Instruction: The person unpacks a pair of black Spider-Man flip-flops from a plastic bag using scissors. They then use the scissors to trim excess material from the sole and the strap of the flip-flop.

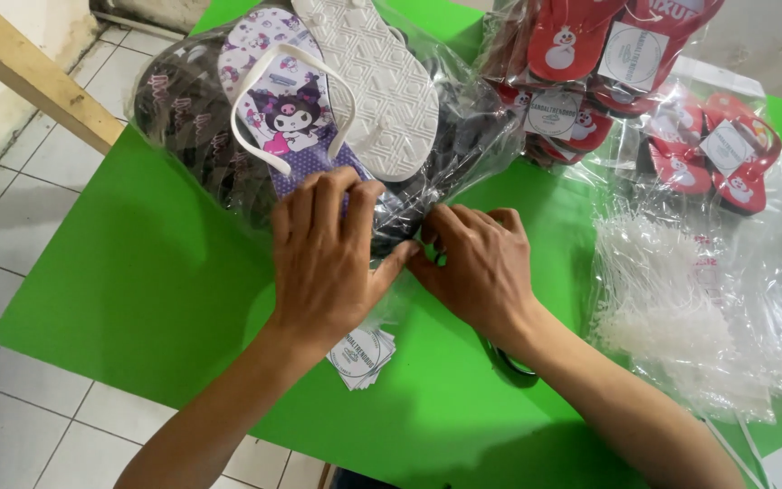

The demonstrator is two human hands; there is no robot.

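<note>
Now, from the head view, your left hand (323,258) presses flat on the clear bag (427,177) holding the purple-and-white flip-flops (319,100), at the middle of the green desk (138,272). Your right hand (477,263) pinches the bag's open end; it looks not yet sealed. Red bagged flip-flops (681,118) lie far right, plastic ties (681,308) beside them, round tags (361,358) under your wrist.

Two bare forearms run up from the lower edge of the frame, with no sleeves showing. The left hand (326,263) and right hand (479,265) wear no gloves. No rings, watch or bracelets show on the fingers or wrists.
</note>
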